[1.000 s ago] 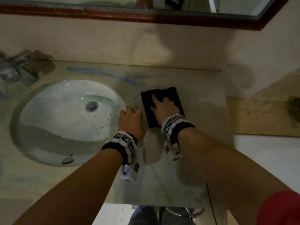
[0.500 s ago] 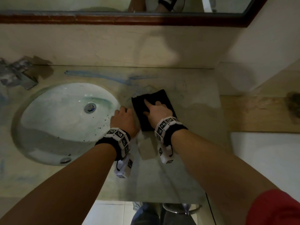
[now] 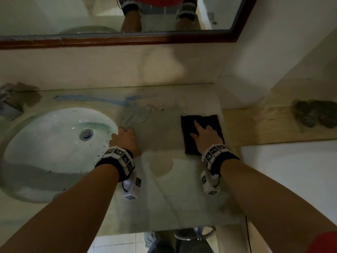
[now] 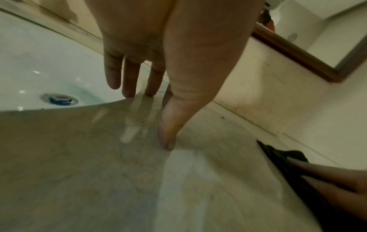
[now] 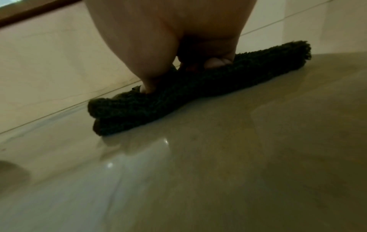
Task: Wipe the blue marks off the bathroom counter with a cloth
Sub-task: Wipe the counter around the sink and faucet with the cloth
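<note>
1. Lying flat on the desk (image 3: 164, 189), the dark folded cloth (image 3: 200, 125) sits directly under the right hand (image 3: 207, 136), near the desk's right edge.
2. The right hand presses the cloth with straight, spread fingers (image 3: 197, 126); the index finger points toward the back wall. The right wrist view shows the fingertips (image 5: 215, 62) bearing down on the thick pile, with no fold pinched.
3. The blue marks (image 3: 87, 98) run along the back of the desk, ahead and left of the right hand and ahead of the left hand (image 3: 125, 139). A fainter smeared patch lies just ahead of the left hand. The cloth is apart from both.
4. The left hand rests on the desk, fingers relaxed and holding nothing. Its fingertips (image 4: 129, 92) reach the rim of the sink (image 3: 27, 125); the thumb touches the desk.
5. The sink lies left of the left hand, with a metal drain (image 3: 86, 134) at its centre.
6. A framed mirror (image 3: 237, 33) hangs on the wall beyond both hands.
</note>
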